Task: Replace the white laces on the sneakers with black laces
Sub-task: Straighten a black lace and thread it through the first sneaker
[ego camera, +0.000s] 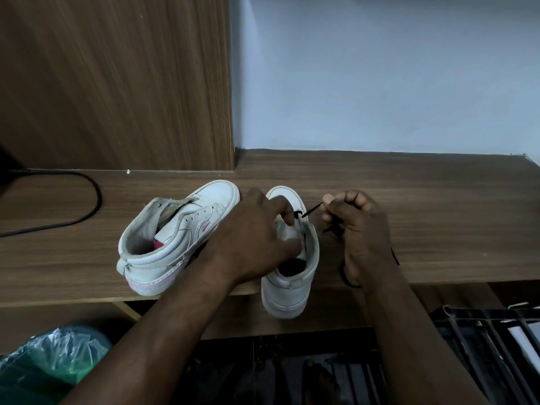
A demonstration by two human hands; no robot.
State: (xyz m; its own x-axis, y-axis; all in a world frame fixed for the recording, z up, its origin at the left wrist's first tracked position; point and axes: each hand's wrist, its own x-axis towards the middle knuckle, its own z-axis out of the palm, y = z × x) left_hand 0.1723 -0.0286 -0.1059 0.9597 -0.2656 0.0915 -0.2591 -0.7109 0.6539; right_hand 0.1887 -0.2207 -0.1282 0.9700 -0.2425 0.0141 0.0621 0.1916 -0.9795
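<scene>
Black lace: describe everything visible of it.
The black lace is a thin, dark cord. A short stretch runs taut from an eyelet near the toe of the upright sneaker to the right hand, which pinches it. The left hand grips the sneaker beside that eyelet. More lace trails under the right hand, with a loop by the wrist on the wooden desk. How far it is threaded is hidden.

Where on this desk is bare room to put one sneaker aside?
Widest bare patch: desk right of the right hand, back to the wall. A smaller one lies between the cable and the left sneaker. The middle is crowded: both sneakers side by side, the left hand gripping the right sneaker, the right hand pinching the lace.
</scene>
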